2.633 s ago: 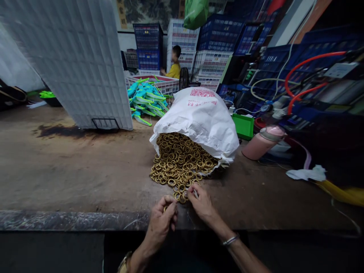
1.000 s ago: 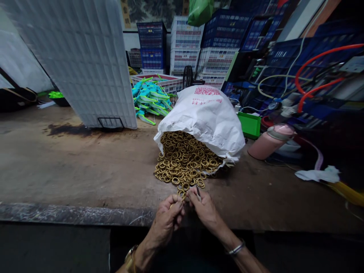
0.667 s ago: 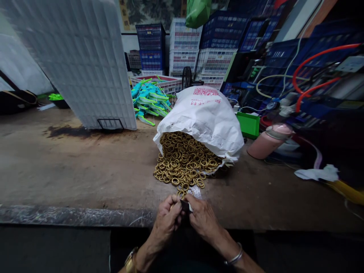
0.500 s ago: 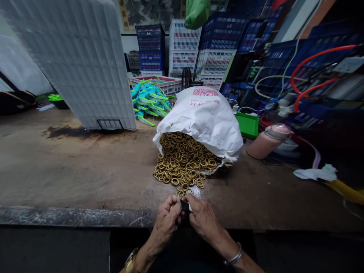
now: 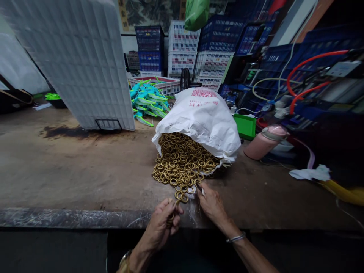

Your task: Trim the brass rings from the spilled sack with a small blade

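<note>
Many brass-coloured rings (image 5: 176, 167) spill from the mouth of a white woven sack (image 5: 199, 119) onto the table. My left hand (image 5: 164, 218) is closed near the table's front edge, with several rings gathered in its fingers. Just beyond its fingertips lie a few loose rings (image 5: 181, 196). My right hand (image 5: 212, 203) is closed around a small dark-bladed tool (image 5: 200, 187), perhaps a knife, whose tip points at the near edge of the ring pile. Its handle is mostly hidden by the fingers.
A tall ribbed white panel (image 5: 85, 68) stands on the left of the wooden table (image 5: 113, 170). Turquoise and green pieces (image 5: 149, 100) are heaped behind the sack. To the right are a green tray (image 5: 245, 126), a pink bottle (image 5: 264, 142) and red hoses (image 5: 309, 91).
My hands have moved apart. The right one, with the tool, has gone forward and right to the pile's edge; the left one has drawn slightly back and left with its rings.
</note>
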### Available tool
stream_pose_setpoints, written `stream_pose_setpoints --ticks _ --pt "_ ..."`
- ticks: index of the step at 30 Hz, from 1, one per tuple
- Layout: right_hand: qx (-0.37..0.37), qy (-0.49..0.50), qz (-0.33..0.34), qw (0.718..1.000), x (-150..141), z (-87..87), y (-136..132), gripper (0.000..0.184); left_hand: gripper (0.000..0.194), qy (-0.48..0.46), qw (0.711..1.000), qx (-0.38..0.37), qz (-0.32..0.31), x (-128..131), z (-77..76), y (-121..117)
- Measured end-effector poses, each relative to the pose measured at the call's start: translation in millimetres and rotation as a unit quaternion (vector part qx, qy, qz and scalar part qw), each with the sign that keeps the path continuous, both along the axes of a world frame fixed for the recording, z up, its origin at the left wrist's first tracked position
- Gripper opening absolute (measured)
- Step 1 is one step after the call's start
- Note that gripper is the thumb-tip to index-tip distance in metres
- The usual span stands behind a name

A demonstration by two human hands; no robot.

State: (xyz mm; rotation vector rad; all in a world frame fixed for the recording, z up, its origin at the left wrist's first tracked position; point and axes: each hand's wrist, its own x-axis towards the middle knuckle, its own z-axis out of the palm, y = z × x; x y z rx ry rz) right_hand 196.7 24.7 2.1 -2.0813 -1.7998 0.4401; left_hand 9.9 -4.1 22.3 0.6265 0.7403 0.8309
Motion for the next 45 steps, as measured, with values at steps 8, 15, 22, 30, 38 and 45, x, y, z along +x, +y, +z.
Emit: stream_pose_setpoints --ticks 8,15,22,30,38,45 --pt "0.020 -0.062 0.004 0.998 -13.9 -2.2 5.4 0.011 0.019 -0.039 0.998 -0.037 0.038 -1.5 -0.5 4.3" --pt "-0.012 -0.104 0.004 0.994 -14.9 1.1 12.2 0.011 0.023 -0.076 0.993 -0.081 0.041 -1.6 -3.4 4.5" --pt "0.006 -0.022 0.000 1.000 -11.1 -0.8 7.9 0.009 0.024 -0.060 0.995 -0.071 0.032 -1.7 -9.8 8.9" --pt "0.056 0.256 -0.044 0.964 -10.2 -3.4 11.4 0.012 0.030 0.117 0.990 0.034 0.064 13.3 -6.6 11.4" --pt "-0.068 0.477 -0.054 0.874 -30.3 12.5 -1.9 0.017 0.021 0.200 0.937 0.266 0.108 15.4 -3.7 14.3" --pt "-0.163 0.561 -0.035 0.811 -42.1 26.3 -10.8 0.023 0.011 0.206 0.938 0.265 0.087 14.2 -6.7 15.4"
